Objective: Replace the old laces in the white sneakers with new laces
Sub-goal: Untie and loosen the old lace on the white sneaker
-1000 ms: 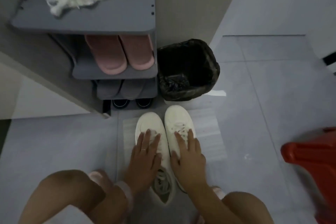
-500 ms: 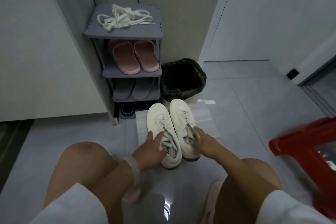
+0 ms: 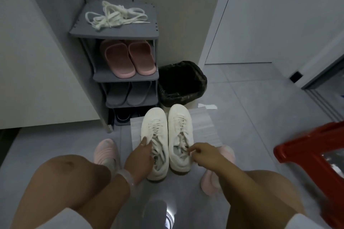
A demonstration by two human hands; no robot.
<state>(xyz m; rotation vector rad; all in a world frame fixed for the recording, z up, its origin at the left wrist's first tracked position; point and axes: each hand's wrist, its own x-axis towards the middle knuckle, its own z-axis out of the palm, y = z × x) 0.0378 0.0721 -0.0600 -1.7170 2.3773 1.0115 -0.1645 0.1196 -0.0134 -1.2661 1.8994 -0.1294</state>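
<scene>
Our right hand (image 3: pixel 202 151) has shifted to the right sneaker (image 3: pixel 179 135) on the floor, fingers pinching its old lace (image 3: pixel 183 148); left hand (image 3: pixel 140 156) grips the left sneaker (image 3: pixel 153 134). We should loosen gently, eyelet by eyelet.

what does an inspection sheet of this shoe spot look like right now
surface: grey tile floor, white sheet under the sneakers
job's things: left sneaker and right sneaker side by side, both laced; loose laces on top of the rack
clutter: pink slippers, grey slippers, black-lined bin, red stool
grippers: left hand holds left sneaker's side; right hand fingers pinch at right sneaker's lace
cables: nothing seen
surroundings: white walls, door
</scene>
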